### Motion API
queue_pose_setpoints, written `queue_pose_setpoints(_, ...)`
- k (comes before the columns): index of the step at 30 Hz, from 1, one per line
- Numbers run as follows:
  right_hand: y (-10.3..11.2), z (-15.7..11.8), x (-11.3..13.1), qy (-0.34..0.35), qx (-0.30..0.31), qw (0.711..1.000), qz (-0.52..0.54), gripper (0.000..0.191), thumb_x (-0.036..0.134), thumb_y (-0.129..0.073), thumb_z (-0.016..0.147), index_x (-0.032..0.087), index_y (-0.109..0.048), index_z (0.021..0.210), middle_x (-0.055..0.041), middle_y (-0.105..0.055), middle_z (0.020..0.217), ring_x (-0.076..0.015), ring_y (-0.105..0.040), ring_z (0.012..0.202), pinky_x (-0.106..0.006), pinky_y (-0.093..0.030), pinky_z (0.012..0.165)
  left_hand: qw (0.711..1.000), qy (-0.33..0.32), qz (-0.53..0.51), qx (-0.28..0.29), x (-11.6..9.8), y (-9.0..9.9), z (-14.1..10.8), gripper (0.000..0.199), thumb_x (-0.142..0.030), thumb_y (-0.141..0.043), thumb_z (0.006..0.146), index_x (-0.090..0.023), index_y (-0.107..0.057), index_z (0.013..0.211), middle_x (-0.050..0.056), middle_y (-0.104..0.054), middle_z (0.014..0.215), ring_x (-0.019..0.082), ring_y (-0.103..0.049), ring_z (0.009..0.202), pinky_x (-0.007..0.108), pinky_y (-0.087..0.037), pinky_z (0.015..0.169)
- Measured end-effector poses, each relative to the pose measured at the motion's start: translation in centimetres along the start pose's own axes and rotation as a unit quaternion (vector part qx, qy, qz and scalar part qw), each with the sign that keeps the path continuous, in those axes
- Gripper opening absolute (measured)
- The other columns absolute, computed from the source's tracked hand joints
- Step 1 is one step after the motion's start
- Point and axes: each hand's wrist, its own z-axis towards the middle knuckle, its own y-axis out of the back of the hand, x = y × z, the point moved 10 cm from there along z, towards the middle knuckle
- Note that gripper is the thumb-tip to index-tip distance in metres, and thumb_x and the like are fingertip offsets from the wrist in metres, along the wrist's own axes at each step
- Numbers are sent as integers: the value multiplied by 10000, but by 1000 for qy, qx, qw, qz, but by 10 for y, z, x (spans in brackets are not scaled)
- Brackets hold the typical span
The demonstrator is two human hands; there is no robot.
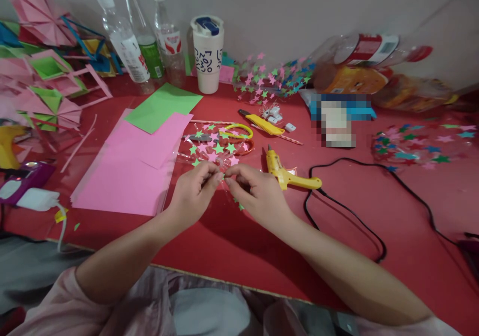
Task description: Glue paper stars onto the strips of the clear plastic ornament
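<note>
My left hand (197,188) and my right hand (258,192) meet over the red table, fingertips nearly touching. Both are closed in a pinch at a small green piece (223,176), part of a clear plastic craft (217,151) with pink and green paper stars. The craft spreads just beyond my fingers, over scissors (239,131) with yellow handles. What exactly each fingertip grips is partly hidden. Right of my right hand lies a yellow glue gun (286,175). Pink paper sheets (123,181) lie left of my left hand, with a green sheet (162,107) on top.
Plastic bottles (129,56) and a white cup (208,59) stand along the wall. A yellow cutter (265,124) lies beyond the glue gun, whose black cord (348,208) loops to the right. Paper crafts (45,86) fill the left; starred plastic pieces (422,146) lie far right.
</note>
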Motion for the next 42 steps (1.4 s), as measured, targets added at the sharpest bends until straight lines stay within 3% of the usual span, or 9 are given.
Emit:
queue_pose_setpoints(25,1,-2,0,3,-1,1000,-24,124,225,-480,829,189,-599,840,76,-446,516,-52,-356,432,-191,-283,513,997,-45,66,-9,-7,-1,-3,171,-342,-445,896,-198,-489,816,-38,-542,672,86,-495,565,206,-364,531)
queue_pose_setpoints(33,0,-1,-2,-2,7,1000,-25,127,223,-476,828,192,-598,838,75,-465,522,-52,-366,433,-191,-292,522,997,-40,61,-5,-6,-3,-2,154,-325,-429,901,-201,-471,821,-56,-491,598,76,-450,483,204,-328,478)
queue_pose_setpoints(42,-1,-3,-3,-8,9,999,-33,189,240,-455,865,199,-624,938,29,-612,634,-84,-504,514,-205,-337,555,990,-72,122,-25,-13,-1,-3,155,-310,-410,902,-197,-489,833,-25,-565,669,101,-507,550,222,-356,516)
